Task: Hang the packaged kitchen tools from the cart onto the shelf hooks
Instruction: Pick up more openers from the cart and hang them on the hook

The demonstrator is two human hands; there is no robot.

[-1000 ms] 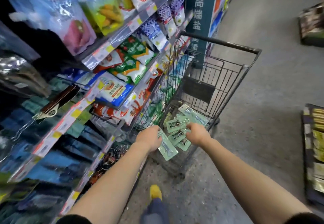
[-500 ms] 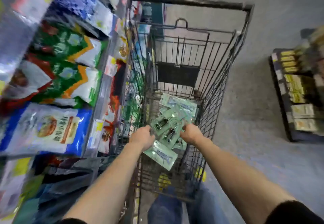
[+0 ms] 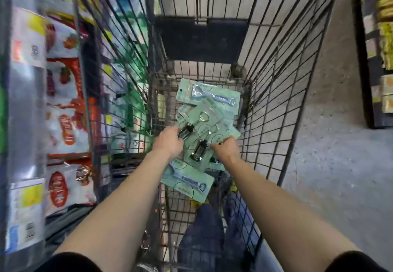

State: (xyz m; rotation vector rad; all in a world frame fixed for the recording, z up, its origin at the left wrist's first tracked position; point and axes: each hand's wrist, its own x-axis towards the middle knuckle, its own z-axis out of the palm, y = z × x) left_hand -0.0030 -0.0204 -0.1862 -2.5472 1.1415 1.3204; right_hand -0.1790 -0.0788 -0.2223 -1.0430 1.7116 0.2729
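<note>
Several pale green packaged kitchen tools (image 3: 209, 110) lie piled on the floor of the wire cart (image 3: 276, 84). My left hand (image 3: 169, 143) reaches into the pile, its fingers curled on the edge of a peeler package (image 3: 191, 127). A bottle-opener package (image 3: 187, 181) sits just below that wrist; whether the hand holds it too is hidden. Fingers curled down, my right hand (image 3: 226, 149) grips the right edge of another peeler package (image 3: 201, 148). Another bottle-opener package (image 3: 212, 97) lies at the far end of the pile.
Store shelves with red and white food bags (image 3: 63, 118) run close along the cart's left side. A low display of yellow packets (image 3: 382, 37) stands at the right across a grey concrete aisle (image 3: 329, 154). My legs show beneath the cart's near end.
My head has dipped over the cart, so the basket fills the view. Both hands have gone deeper into the pile and now hold the peeler packages.
</note>
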